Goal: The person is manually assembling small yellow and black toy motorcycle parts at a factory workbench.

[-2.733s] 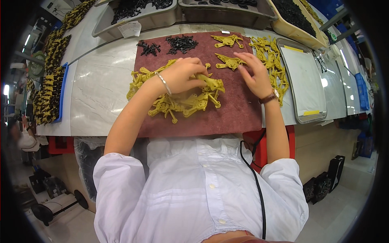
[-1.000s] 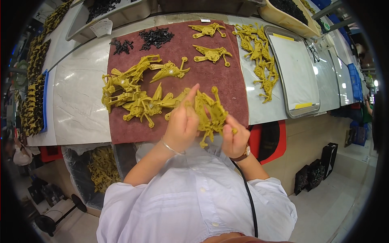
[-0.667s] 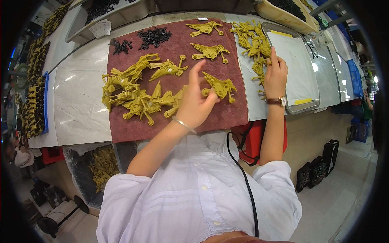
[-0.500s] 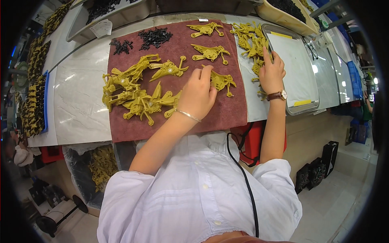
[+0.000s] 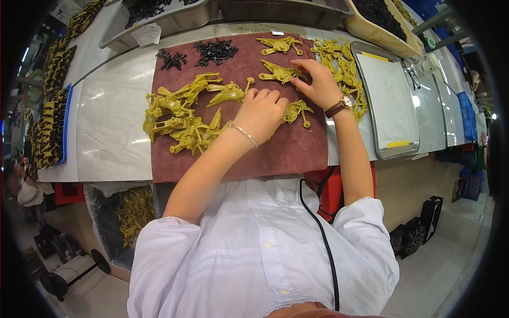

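My left hand [image 5: 262, 114] is over the lower right of the maroon cloth, its fingers curled round the left end of a yellow-green plastic part [image 5: 297, 112]. The knobbed arms of that part stick out to the right; my fingertips are partly hidden. My right hand [image 5: 319, 85] is just above it, thumb and forefinger apart at the right end of a second yellow-green part [image 5: 278, 72]. A third such part [image 5: 279, 45] lies farther back. Left of my left hand is another single part [image 5: 231, 93], beside a heap of them [image 5: 177, 114].
Two small piles of black pieces [image 5: 214, 52] lie on the cloth [image 5: 244, 164] at the back. More yellow-green parts [image 5: 344, 69] lie right of it, beside a metal tray [image 5: 375, 124] with white paper. Bins [image 5: 185, 21] of black pieces line the far edge.
My right hand has come left from the parts beside the tray to the second part on the cloth. My left hand has shifted slightly and covers more of the nearest part.
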Motion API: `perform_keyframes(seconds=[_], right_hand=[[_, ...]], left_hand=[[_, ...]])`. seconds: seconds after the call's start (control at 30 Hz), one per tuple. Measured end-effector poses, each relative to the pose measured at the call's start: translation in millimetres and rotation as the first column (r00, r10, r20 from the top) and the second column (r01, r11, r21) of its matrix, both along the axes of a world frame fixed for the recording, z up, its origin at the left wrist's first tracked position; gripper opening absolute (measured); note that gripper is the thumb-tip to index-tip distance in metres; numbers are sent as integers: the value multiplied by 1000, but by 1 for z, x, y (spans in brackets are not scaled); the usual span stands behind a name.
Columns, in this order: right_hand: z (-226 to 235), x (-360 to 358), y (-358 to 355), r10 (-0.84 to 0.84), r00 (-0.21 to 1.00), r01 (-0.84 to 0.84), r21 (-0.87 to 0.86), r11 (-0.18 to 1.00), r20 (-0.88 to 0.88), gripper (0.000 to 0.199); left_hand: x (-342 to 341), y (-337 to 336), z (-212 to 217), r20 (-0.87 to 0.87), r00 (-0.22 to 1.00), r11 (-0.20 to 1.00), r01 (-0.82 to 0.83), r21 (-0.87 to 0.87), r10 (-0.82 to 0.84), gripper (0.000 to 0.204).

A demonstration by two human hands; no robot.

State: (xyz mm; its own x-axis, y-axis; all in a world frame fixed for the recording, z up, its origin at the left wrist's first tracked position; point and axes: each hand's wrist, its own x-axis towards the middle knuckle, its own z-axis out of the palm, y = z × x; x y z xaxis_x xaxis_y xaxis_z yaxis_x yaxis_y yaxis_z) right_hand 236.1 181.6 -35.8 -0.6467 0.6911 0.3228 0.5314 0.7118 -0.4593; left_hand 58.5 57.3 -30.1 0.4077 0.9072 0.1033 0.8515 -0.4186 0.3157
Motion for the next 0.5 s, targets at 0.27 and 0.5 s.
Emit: perform_keyframes(seconds=[0.27,0.5], right_hand=[[11,-1,8,80,996,-84,-149,985,-36,42],[11,-7,19,50,998,-45,-96,994,49,40]], left_hand=[[2,1,-11,70,997,918,-36,395,9,16],[9,2,-12,-137,987,986,-62,157,84,37]])
